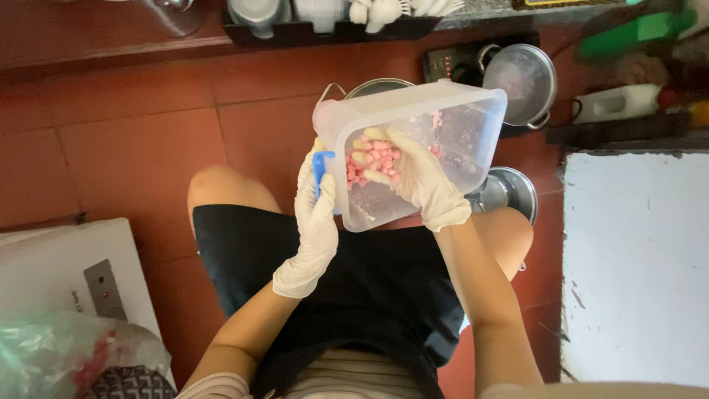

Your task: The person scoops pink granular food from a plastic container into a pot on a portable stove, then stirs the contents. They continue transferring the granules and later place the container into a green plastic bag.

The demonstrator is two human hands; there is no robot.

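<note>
Seated over the red tile floor [133,148], the person tilts a clear plastic tub [443,125] above the lap. The gloved left hand [316,214] clamps its near edge by the blue clip [321,166]; the gloved right hand [413,174] is inside, fingers curled around pink pellets [375,159]. Steel pots [521,74] sit beyond.

Gloved hands [369,192], clear tub [443,125], pink pieces [373,159]
</note>
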